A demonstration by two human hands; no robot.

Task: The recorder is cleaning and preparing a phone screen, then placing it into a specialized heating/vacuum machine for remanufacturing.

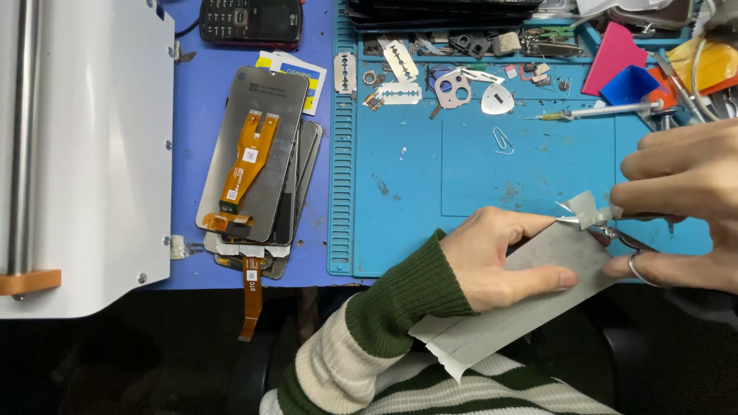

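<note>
Left hand (pixel 500 257) fingers clamp flat grey rectangular sheet (pixel 530 292) at counter's 5 o'clock edge. Right hand (pixel 680 204) fingers grip small metal scissors (pixel 626 238), pinch pale cut tab (pixel 588 207). Only top corner cut; rest uncut. Stacked phone screens (pixel 257 169) at 9 o'clock.

A stack of phone screens (pixel 257 165) with orange flex cables lies left on the blue tabletop (pixel 196 92). On the far blue mat (pixel 477 161) lie razor blades (pixel 398 94), a paperclip (pixel 503 141) and a syringe (pixel 596 111). A black keypad phone (pixel 250 20) sits far left.
</note>
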